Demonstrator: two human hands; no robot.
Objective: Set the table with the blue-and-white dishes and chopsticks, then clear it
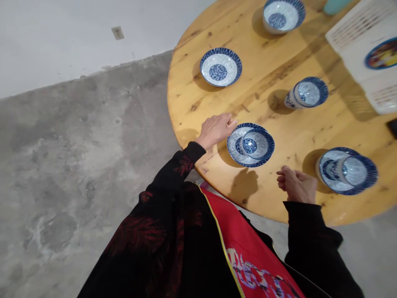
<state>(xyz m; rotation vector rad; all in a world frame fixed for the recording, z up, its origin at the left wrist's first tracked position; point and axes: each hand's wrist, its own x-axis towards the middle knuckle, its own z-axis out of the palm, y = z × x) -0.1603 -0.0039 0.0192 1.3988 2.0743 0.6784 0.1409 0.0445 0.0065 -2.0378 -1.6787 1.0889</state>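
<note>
My left hand point(216, 129) is curled closed over the table's near-left edge, its knuckles up. Its thumb side meets the rim of a blue-and-white bowl point(234, 145) in the view; whether they touch I cannot tell. Inside that bowl stands a cup point(260, 142) with a blue patterned bottom. My right hand point(299, 184) is held above the wooden table with its fingers curled in, and nothing shows in them. Just right of it sits another blue-and-white bowl point(367, 174) with a cup point(355, 170) standing in it.
Farther back on the round wooden table point(198, 103) are an empty shallow bowl point(221, 68), a deeper bowl point(283, 16) and stacked cups point(307, 93). A printed white bag or sheet point(366, 54) lies at right, near a turquoise object point(336, 5) and a dark object point(393, 127).
</note>
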